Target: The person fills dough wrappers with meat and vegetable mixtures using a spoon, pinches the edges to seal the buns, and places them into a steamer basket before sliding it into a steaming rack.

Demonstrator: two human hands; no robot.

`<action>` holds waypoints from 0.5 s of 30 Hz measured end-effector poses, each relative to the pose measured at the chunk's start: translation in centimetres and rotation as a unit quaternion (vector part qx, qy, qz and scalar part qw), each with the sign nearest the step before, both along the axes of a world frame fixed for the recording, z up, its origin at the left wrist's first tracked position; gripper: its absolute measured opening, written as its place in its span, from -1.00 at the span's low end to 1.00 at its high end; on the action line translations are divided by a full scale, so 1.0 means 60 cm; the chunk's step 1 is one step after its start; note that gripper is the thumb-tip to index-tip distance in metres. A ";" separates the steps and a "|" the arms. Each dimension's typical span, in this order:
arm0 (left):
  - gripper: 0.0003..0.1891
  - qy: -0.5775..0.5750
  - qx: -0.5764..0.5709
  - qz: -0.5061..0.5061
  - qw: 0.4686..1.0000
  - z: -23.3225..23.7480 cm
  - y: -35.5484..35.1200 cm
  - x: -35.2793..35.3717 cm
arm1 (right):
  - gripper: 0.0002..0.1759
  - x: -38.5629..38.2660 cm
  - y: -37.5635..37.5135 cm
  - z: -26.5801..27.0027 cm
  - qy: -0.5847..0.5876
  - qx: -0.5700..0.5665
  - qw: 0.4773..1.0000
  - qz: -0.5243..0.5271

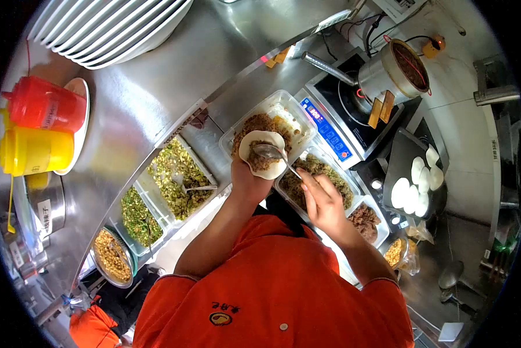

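My left hand (252,178) cups a round dough wrapper (275,169) from below, and brown minced filling lies in its middle. In my right hand (323,200) is a metal spoon (269,151), its bowl resting on the filling inside the wrapper. Just beyond the wrapper, a clear plastic container (300,123) holds more brown filling, partly hidden by my left hand and the wrapper. Under and beside my right hand is a tub of greenish-brown filling (339,178). Next to it sits a smaller portion of reddish-brown meat (364,223).
Left are tubs of chopped green filling (176,177) and a bowl of yellow bits (111,255). Right stand an induction cooker (330,130), a pot (388,72) and a griddle with pale dough rounds (411,197). Squeeze bottles (46,104) and stacked plates (110,29) are upper left.
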State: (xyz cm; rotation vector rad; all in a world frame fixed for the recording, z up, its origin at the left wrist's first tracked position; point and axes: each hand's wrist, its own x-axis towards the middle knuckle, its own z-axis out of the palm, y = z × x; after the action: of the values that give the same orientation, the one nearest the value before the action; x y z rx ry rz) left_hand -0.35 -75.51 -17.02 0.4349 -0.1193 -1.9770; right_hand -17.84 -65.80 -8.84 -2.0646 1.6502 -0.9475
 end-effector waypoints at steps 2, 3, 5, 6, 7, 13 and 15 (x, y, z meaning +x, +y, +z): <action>-0.63 -0.125 -0.092 0.002 0.988 0.000 0.009 0.001 | -0.67 0.011 0.005 0.014 -0.114 -0.007 0.993 -0.015; -0.58 -0.058 -0.012 0.016 0.998 0.010 0.007 0.000 | -0.67 0.015 0.009 0.012 -0.112 -0.008 0.994 -0.016; -0.53 0.009 0.069 0.029 0.997 0.039 0.008 -0.001 | -0.71 0.020 0.024 -0.006 -0.360 0.303 0.881 -0.053; -0.54 0.016 0.100 0.031 0.994 0.060 0.012 -0.001 | -0.71 0.012 0.025 -0.019 -0.480 0.394 0.782 -0.057; -0.54 0.023 0.132 0.033 0.990 0.073 0.016 -0.001 | -0.71 0.008 0.027 -0.018 -0.480 0.393 0.782 -0.059; -0.59 -0.246 -0.103 0.017 0.964 0.027 0.031 0.031 | -0.75 0.005 0.015 -0.004 -0.585 0.483 0.650 -0.048; -0.59 -0.024 0.136 -0.016 0.990 0.056 0.025 0.031 | -0.75 0.007 0.013 -0.007 -0.583 0.492 0.644 -0.058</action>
State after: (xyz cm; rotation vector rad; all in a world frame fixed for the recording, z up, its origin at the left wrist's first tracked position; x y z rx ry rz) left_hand 1.52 -74.00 -13.66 0.6606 0.1149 -2.0224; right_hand -17.43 -65.02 -9.26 -0.3400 1.0401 -0.7817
